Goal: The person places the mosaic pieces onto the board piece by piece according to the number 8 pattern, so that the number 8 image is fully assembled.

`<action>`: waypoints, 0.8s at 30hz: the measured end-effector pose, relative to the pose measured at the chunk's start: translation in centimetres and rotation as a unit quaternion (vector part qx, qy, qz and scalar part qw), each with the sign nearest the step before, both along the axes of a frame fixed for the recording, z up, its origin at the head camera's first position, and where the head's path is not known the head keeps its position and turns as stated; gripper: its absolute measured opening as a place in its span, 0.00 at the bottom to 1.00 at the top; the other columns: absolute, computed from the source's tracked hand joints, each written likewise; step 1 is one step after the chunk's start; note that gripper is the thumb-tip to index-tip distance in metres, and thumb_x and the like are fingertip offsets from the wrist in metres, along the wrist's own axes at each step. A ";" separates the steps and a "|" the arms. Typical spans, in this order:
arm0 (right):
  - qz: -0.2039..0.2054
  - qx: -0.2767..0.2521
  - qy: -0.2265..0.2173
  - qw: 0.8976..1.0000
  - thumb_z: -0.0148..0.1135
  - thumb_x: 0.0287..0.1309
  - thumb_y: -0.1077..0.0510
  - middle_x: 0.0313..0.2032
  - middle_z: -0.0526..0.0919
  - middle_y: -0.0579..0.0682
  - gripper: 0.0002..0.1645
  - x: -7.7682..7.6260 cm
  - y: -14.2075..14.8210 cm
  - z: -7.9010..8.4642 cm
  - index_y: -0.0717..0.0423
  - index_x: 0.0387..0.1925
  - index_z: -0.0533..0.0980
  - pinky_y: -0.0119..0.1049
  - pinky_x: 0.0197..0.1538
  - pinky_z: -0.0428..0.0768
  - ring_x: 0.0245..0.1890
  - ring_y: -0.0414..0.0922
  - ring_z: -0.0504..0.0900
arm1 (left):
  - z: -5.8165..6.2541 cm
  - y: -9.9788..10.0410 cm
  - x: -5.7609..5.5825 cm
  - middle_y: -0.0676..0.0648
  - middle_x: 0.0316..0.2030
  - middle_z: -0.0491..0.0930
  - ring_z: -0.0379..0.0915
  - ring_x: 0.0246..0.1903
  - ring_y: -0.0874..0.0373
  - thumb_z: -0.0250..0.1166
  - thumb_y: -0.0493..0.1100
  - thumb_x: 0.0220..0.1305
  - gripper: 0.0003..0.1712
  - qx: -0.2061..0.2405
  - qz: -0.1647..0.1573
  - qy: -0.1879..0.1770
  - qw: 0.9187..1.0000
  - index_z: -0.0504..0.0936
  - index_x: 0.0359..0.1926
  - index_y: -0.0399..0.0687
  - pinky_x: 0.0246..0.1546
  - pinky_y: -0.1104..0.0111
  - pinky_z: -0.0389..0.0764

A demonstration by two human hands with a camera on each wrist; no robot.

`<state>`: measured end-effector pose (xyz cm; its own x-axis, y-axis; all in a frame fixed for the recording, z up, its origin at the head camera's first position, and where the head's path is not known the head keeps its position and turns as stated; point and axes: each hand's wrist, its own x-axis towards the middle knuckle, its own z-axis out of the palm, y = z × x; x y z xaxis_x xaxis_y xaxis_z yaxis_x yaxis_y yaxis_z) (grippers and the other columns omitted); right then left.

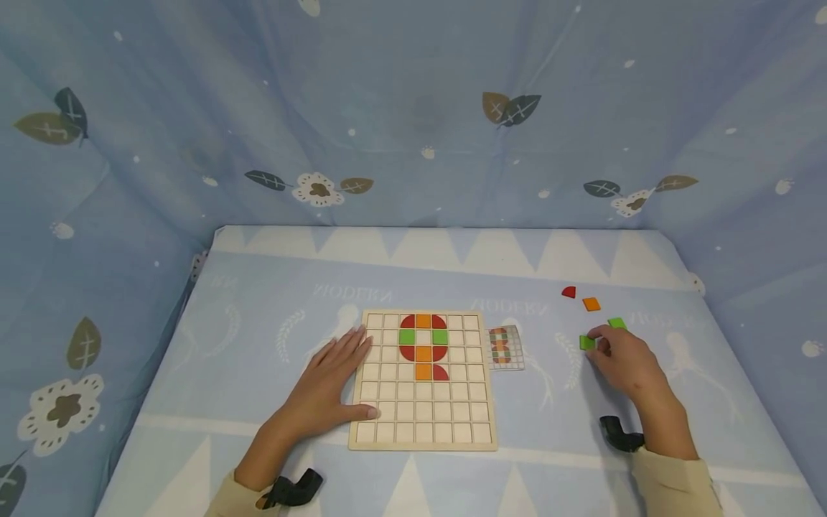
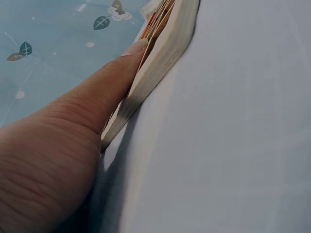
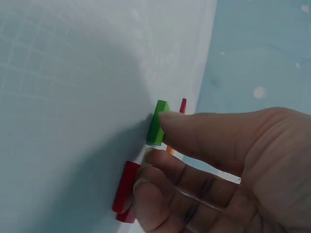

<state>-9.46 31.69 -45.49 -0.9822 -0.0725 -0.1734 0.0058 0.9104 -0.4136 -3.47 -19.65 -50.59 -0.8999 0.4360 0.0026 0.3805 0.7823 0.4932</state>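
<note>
A wooden grid board (image 1: 423,431) lies on the cloth, its upper middle cells filled with red quarter-round, orange and green square tiles. My left hand (image 1: 329,391) rests along the board's left side with fingers spread and the thumb over its frame; the left wrist view shows the thumb (image 2: 107,82) lying on the board's edge. Off to the right, my right hand (image 1: 627,362) pinches a green square tile (image 1: 586,342), low over the cloth. In the right wrist view the thumb presses that green tile (image 3: 156,126), while red tiles (image 3: 126,189) lie beside the curled fingers.
A small pattern card (image 1: 507,348) sits against the board's right edge. Beyond my right hand lie a red quarter-round tile (image 1: 568,292), an orange square tile (image 1: 591,304) and another green tile (image 1: 617,323). Patterned cloth walls (image 1: 413,143) enclose the table at the back and sides.
</note>
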 end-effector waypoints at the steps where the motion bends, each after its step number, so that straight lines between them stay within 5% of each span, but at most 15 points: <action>1: -0.006 0.001 0.002 1.000 0.68 0.65 0.64 0.31 0.78 0.53 0.16 0.0 -0.1 -0.1 0.70 0.51 0.79 0.42 0.32 0.71 0.30 0.50 0.74 | 0.0 0.0 0.0 0.48 0.84 0.45 0.39 0.82 0.50 0.72 0.77 0.53 0.70 0.000 0.000 0.002 1.000 0.52 0.84 0.48 0.78 0.49 0.42; 9: -0.029 -0.002 0.012 1.000 0.69 0.63 0.65 0.31 0.78 0.54 0.12 -0.1 -0.2 -0.3 0.69 0.45 0.79 0.45 0.34 0.73 0.32 0.52 0.75 | 0.0 -0.1 0.0 0.49 0.84 0.43 0.36 0.82 0.52 0.72 0.78 0.52 0.71 -0.005 0.003 -0.011 1.000 0.51 0.84 0.49 0.78 0.51 0.40; 24: -0.046 -0.007 -0.045 0.998 0.68 0.64 0.62 0.34 0.78 0.59 0.16 -0.4 0.0 -0.2 0.72 0.44 0.74 0.50 0.39 0.76 0.35 0.56 0.76 | -0.1 0.0 -0.1 0.50 0.84 0.42 0.35 0.82 0.53 0.71 0.78 0.53 0.70 -0.001 0.001 -0.011 1.000 0.50 0.85 0.51 0.79 0.53 0.38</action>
